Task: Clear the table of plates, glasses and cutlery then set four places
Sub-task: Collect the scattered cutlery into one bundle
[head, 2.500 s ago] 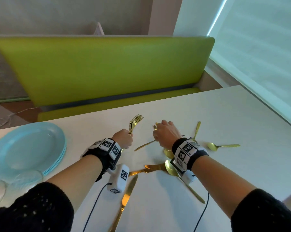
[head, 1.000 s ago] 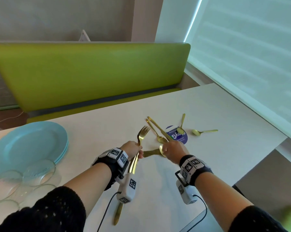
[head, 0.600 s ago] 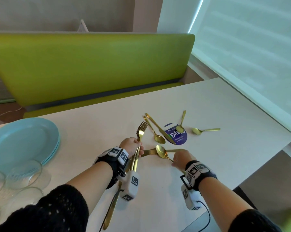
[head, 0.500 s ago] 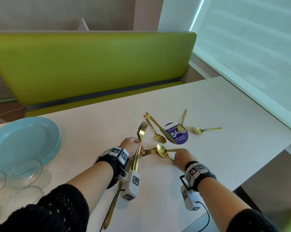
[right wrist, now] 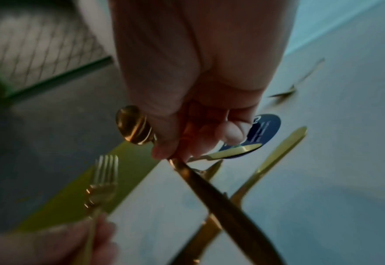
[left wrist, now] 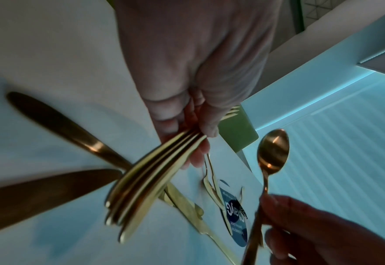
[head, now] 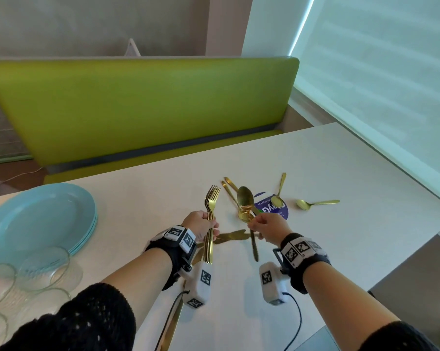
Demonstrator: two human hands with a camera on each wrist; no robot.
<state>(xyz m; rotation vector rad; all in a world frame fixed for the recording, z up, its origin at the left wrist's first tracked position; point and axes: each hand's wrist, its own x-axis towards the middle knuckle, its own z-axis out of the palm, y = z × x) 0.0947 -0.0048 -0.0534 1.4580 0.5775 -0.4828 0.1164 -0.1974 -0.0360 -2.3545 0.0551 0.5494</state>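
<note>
My left hand (head: 201, 225) grips a bundle of gold forks (head: 210, 219), tines pointing away; the left wrist view shows their handles (left wrist: 150, 175) fanned below the fingers (left wrist: 175, 123). To its right, my right hand (head: 260, 224) pinches a gold spoon (head: 245, 196) by the stem and holds it upright above the white table (head: 353, 173). Its bowl (right wrist: 132, 125) and handle (right wrist: 221, 202) show in the right wrist view. More gold cutlery lies on the table: a knife (head: 232, 235) between my hands, a spoon (head: 243, 216), two small spoons (head: 278, 196) (head: 315, 203) and a knife (head: 173, 323) near the front edge.
A stack of pale blue plates (head: 36, 219) sits at the left, with clear glasses (head: 45, 263) in front of it. A round blue sticker (head: 273, 210) is under the cutlery. A green bench (head: 137, 110) runs behind the table. The table's right edge drops off near a window blind.
My right hand has lifted a spoon off the table and turned it upright. My left hand still holds the forks, a little higher than before.
</note>
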